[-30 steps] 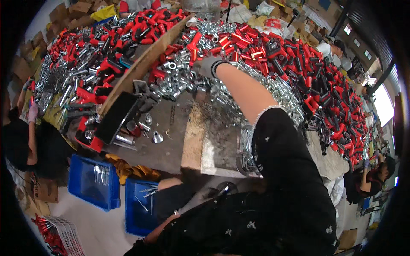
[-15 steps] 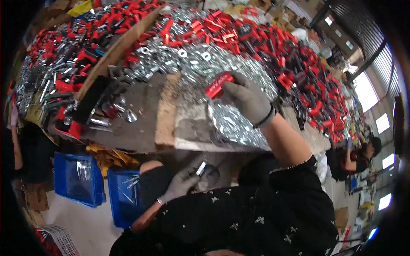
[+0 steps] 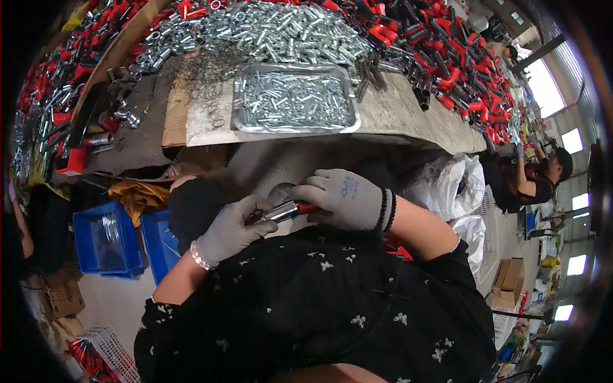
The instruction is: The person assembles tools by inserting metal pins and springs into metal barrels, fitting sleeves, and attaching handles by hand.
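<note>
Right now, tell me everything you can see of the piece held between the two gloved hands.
The piece is a short rod with a shiny metal-looking section and a red end, lying roughly level just above the lap. The left hand in a grey glove grips its metal end; the right hand, also grey-gloved, covers most of the red end. The middle alone shows; its tips are hidden by the gloves.

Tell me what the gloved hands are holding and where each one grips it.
Both hold one small part: the left hand grips its shiny metal tube end, the right hand grips its red end.
</note>
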A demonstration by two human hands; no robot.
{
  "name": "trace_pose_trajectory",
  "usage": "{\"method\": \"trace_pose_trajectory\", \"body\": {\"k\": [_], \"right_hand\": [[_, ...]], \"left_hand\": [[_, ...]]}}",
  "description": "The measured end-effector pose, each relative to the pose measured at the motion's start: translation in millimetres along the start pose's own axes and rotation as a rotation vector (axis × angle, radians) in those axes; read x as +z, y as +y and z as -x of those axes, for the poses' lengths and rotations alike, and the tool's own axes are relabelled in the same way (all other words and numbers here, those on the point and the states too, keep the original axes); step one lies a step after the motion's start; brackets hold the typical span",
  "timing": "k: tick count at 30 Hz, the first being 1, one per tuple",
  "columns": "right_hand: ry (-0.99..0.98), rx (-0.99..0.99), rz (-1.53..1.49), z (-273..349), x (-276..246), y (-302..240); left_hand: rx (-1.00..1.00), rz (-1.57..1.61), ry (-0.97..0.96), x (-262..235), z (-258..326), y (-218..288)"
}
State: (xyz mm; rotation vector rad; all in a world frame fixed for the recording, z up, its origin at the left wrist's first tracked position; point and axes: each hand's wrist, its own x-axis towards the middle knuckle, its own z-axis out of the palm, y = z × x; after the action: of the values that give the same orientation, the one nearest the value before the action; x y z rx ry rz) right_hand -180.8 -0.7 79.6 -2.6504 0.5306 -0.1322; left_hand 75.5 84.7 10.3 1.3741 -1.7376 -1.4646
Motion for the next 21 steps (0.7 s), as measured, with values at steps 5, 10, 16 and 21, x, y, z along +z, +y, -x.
{"method": "trace_pose_trajectory", "body": {"k": [5,10,16,21], "right_hand": [[-0.103,0.141,-0.265,8,-11,5],[0.482,0.096,-0.693,-18,27,15],[0.553,0.431,0.119,-73,-23,115],[0.449,0.423,0.119,-68,-19,138]], "left_hand": [[0.067,0.218,-0.075,18,-23,17],[0.422,0.448,0.019,54,-52,0],[-0.026,0.492,0.22,36,-56,-14],[-0.072,0.535,0.319,27,-59,-18]]}}
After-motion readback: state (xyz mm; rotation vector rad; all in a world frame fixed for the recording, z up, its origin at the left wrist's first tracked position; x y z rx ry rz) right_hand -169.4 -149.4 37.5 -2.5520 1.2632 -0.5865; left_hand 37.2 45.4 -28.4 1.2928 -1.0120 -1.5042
